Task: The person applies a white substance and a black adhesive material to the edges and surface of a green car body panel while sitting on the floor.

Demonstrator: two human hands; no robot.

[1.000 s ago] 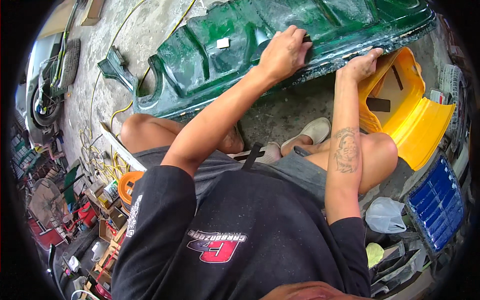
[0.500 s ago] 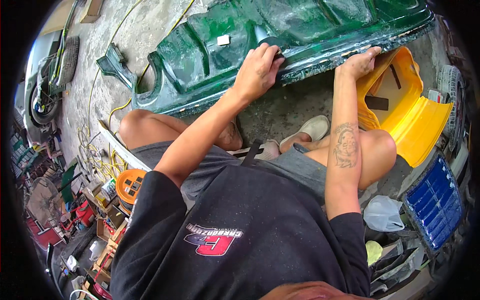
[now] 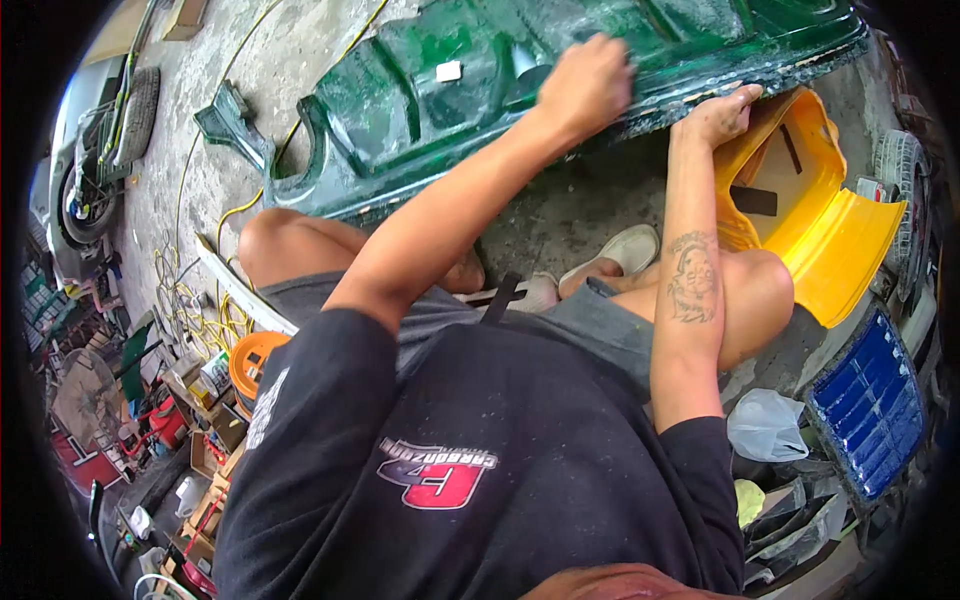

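Observation:
A long green moulded panel with worn, pale patches lies across the top of my view. My left hand is closed over the panel near its front edge, blurred at the fingers; whatever it holds is hidden. My right hand grips the panel's chipped front rim from below. A small white block rests on the panel's surface. Beside my right hand, a yellow moulded part with dark strips inside stands on the floor.
Yellow cords, an orange reel and cluttered boxes are at the left, near a wheel. A blue panel, a plastic bag and a tyre are at the right. My bent legs frame the floor below the green panel.
My left hand moved down and left along the panel, then back up and to the right. My right hand stays on the rim, shifted only slightly.

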